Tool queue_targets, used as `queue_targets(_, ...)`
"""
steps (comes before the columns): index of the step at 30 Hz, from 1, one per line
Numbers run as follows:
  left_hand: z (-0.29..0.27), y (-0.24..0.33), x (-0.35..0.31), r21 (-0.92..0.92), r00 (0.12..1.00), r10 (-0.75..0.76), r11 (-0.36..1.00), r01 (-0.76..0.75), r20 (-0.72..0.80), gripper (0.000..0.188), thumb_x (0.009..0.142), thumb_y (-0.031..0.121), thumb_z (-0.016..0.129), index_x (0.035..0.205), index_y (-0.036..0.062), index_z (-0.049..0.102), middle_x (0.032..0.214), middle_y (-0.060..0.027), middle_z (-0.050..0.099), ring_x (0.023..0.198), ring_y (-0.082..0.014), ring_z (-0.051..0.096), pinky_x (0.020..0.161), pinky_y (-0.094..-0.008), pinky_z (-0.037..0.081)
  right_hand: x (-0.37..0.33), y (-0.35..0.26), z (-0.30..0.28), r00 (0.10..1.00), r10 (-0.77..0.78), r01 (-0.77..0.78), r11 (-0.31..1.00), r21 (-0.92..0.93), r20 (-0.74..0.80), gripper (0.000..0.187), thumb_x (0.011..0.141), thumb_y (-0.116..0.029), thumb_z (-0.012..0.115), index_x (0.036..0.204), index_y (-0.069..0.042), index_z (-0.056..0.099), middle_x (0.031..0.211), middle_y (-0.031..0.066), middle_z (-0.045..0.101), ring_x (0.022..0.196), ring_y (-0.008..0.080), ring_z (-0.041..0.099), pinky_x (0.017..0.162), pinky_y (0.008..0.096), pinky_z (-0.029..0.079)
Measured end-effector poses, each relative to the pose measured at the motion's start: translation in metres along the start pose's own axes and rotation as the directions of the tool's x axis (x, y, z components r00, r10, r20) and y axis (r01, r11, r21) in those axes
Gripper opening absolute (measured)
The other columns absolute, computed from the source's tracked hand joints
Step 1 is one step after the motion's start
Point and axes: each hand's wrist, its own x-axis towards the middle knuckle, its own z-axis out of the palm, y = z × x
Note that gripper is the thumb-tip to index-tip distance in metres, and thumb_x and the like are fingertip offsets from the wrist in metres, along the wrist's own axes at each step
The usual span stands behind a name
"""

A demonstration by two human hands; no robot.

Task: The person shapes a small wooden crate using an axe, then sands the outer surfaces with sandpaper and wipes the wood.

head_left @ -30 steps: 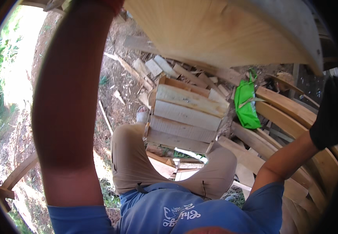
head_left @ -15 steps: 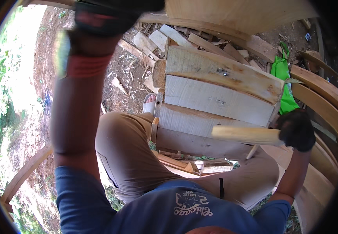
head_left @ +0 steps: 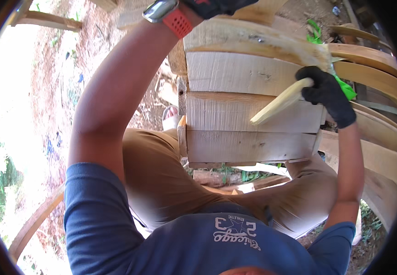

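My right hand (head_left: 329, 94), in a black glove, is closed around one end of a pale wooden stick (head_left: 281, 103). The stick's free end slants down to the left, over a low bench-like stand of thick planks (head_left: 253, 112) between my knees. At the top edge, my left hand (head_left: 221, 5) is also gloved in black and partly cut off by the picture. It is nearest a wooden piece (head_left: 262, 10) beyond the stand; its fingers do not show clearly enough to tell a grip. A watch (head_left: 159, 10) with a red strap is on my left wrist.
Curved wooden pieces (head_left: 368, 75) lie stacked along the right side. A bright green sheet (head_left: 345, 88) shows behind my right hand. On the left, a curved wooden piece (head_left: 36, 224) stands near my elbow. Boards (head_left: 212, 178) lie on the ground under the stand.
My right hand has moved up and left over the planks, its stick now slanting down. My left hand has shifted right along the top edge. The view has shifted too.
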Motion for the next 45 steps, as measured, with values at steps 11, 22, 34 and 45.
queue_targets(11,-0.175,0.12,-0.019,-0.143,0.756,-0.412,0.826,0.546,0.508,0.045,0.098,0.047,0.07,0.115,0.0056,0.073,0.099,-0.0181,0.075,0.097,-0.0353,0.073,0.086,-0.0464,0.057,-0.071,-0.027,0.041,0.863,-0.443,0.489,0.854,0.177,-0.243,0.031,0.082,-0.011,0.088,0.107,-0.006,0.072,0.098,0.0027,0.073,0.09,0.0117,0.068,0.085,0.0288,0.056)
queue_targets(22,-0.236,0.238,-0.055,-0.171,0.635,-0.059,0.94,0.295,0.77,0.026,0.092,0.032,0.079,0.107,0.0109,0.076,0.102,-0.0063,0.073,0.098,-0.0289,0.07,0.086,-0.0405,0.056,-0.178,-0.06,0.095,0.505,-0.624,0.66,0.724,-0.199,-0.596,0.037,0.081,-0.024,0.091,0.108,-0.008,0.072,0.106,0.0068,0.073,0.094,0.0163,0.07,0.085,0.0338,0.057)
queue_targets(34,-0.17,0.265,-0.106,-0.204,0.61,-0.471,0.66,0.723,0.638,0.071,0.088,0.033,0.086,0.143,0.0017,0.055,0.128,-0.0166,0.063,0.111,-0.0273,0.07,0.096,-0.0406,0.057,-0.168,-0.028,0.108,0.669,-0.429,0.543,0.839,0.005,-0.607,0.046,0.081,-0.028,0.091,0.115,-0.004,0.069,0.106,0.0095,0.073,0.091,0.0204,0.075,0.083,0.0343,0.06)
queue_targets(45,-0.151,0.298,-0.137,-0.166,0.72,-0.249,0.876,0.452,0.648,0.07,0.099,0.032,0.075,0.151,-0.004,0.046,0.119,-0.029,0.07,0.103,-0.0447,0.071,0.085,-0.0496,0.056,-0.165,-0.017,0.113,0.843,-0.12,0.464,0.656,0.596,-0.524,0.038,0.085,-0.022,0.088,0.106,0.001,0.068,0.1,0.0111,0.073,0.088,0.019,0.075,0.077,0.0322,0.065)
